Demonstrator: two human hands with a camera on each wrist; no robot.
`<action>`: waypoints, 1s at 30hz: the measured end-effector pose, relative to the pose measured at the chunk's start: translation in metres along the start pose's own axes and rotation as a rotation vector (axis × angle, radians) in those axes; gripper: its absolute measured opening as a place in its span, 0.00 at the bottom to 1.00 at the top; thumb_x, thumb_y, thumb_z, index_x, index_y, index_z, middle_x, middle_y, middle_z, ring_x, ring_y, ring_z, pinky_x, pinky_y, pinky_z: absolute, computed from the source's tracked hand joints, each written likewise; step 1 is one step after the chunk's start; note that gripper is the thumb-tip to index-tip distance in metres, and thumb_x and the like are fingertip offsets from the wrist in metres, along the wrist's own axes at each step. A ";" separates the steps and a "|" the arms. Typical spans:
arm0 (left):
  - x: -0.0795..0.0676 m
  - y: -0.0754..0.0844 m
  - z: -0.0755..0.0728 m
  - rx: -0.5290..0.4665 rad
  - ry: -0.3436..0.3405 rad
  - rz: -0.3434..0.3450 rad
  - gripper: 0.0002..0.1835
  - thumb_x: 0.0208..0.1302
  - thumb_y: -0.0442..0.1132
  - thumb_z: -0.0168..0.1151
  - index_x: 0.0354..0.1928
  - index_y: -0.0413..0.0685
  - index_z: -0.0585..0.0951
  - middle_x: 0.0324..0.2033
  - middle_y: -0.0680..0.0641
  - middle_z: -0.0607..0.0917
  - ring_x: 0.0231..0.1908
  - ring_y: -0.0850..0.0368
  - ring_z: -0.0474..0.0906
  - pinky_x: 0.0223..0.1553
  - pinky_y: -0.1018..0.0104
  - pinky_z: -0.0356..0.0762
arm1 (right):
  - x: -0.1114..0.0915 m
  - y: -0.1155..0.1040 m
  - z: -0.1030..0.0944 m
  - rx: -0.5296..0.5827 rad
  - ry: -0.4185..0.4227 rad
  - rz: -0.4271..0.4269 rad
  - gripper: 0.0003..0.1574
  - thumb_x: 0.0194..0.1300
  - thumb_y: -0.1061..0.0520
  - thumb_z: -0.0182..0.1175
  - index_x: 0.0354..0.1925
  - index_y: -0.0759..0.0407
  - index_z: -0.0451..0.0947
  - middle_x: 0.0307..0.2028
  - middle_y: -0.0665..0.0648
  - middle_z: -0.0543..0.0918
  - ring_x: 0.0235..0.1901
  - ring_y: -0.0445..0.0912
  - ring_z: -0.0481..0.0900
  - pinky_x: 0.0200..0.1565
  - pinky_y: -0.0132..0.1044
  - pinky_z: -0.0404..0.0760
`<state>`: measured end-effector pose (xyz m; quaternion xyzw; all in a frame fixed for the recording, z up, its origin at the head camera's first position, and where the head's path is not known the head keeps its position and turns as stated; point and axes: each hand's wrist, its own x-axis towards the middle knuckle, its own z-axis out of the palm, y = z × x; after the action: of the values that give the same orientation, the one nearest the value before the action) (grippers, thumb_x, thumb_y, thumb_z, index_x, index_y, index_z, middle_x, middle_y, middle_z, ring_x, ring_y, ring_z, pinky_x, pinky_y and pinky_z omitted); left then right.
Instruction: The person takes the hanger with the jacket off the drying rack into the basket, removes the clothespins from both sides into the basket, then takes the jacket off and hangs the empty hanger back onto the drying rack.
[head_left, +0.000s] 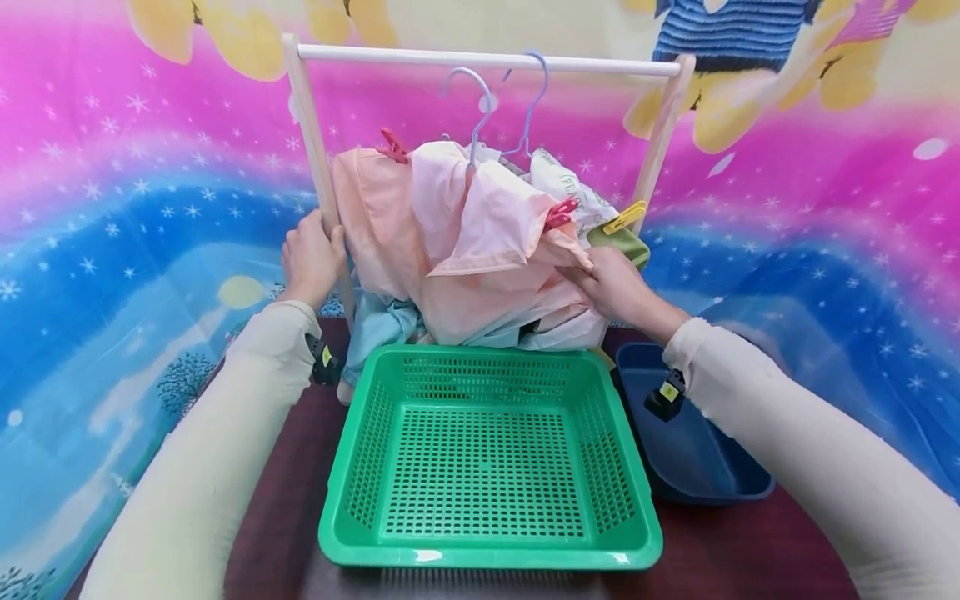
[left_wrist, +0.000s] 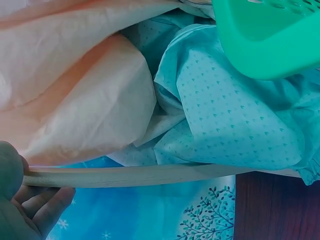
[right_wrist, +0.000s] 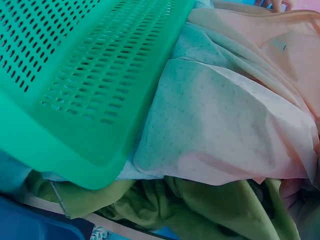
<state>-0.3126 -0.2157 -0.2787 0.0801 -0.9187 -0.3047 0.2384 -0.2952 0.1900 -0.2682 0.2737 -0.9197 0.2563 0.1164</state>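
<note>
My left hand (head_left: 311, 257) grips the left wooden post (head_left: 306, 125) of a small clothes rack. The left wrist view has fingers (left_wrist: 52, 207) on one side of that post. At the right, my right hand (head_left: 617, 283) pinches the edge of a peach garment (head_left: 382, 225), close to a red clothespin (head_left: 561, 214) clipped on it. Its pale pink top hangs from a lilac hanger (head_left: 480, 108) on the rack's white bar (head_left: 487, 58). Another red clothespin (head_left: 393, 147) sits at the garment's left shoulder. Most of the right hand's fingertips are hidden by cloth.
A green perforated basket (head_left: 491, 557) stands in front of the rack. Beside it on the right is a dark blue tub (head_left: 697, 446). Light blue cloth (left_wrist: 240, 110) and green cloth (right_wrist: 210, 200) hang around the peach garment. A yellow clothespin (head_left: 625, 217) is near the right post.
</note>
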 end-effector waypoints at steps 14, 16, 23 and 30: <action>-0.002 -0.001 0.004 -0.027 0.024 0.015 0.20 0.79 0.46 0.47 0.57 0.37 0.77 0.48 0.30 0.85 0.47 0.31 0.83 0.48 0.39 0.79 | -0.011 0.014 0.003 -0.019 0.131 -0.058 0.15 0.78 0.56 0.53 0.41 0.64 0.82 0.16 0.53 0.68 0.18 0.44 0.68 0.28 0.38 0.66; -0.001 -0.001 0.005 -0.029 0.024 0.009 0.20 0.79 0.46 0.47 0.57 0.37 0.77 0.49 0.30 0.85 0.47 0.31 0.83 0.48 0.39 0.79 | -0.009 0.014 0.000 -0.021 0.159 -0.068 0.16 0.78 0.55 0.53 0.52 0.63 0.83 0.17 0.54 0.70 0.21 0.46 0.70 0.30 0.40 0.66; -0.002 -0.005 0.006 -0.021 0.035 -0.009 0.20 0.78 0.46 0.48 0.57 0.38 0.77 0.48 0.31 0.85 0.47 0.31 0.83 0.48 0.40 0.80 | -0.006 0.013 -0.003 -0.009 0.189 -0.092 0.18 0.78 0.55 0.53 0.58 0.59 0.82 0.17 0.58 0.73 0.25 0.50 0.72 0.32 0.41 0.66; -0.003 -0.005 0.005 -0.018 0.017 -0.025 0.23 0.79 0.48 0.45 0.63 0.39 0.75 0.51 0.31 0.85 0.49 0.32 0.84 0.50 0.40 0.81 | -0.030 0.018 -0.002 0.037 0.114 -0.076 0.17 0.78 0.55 0.53 0.51 0.63 0.83 0.16 0.54 0.70 0.16 0.39 0.67 0.26 0.35 0.66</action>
<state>-0.3119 -0.2164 -0.2864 0.0920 -0.9128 -0.3150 0.2430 -0.2809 0.2176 -0.2843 0.2955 -0.8957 0.2839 0.1728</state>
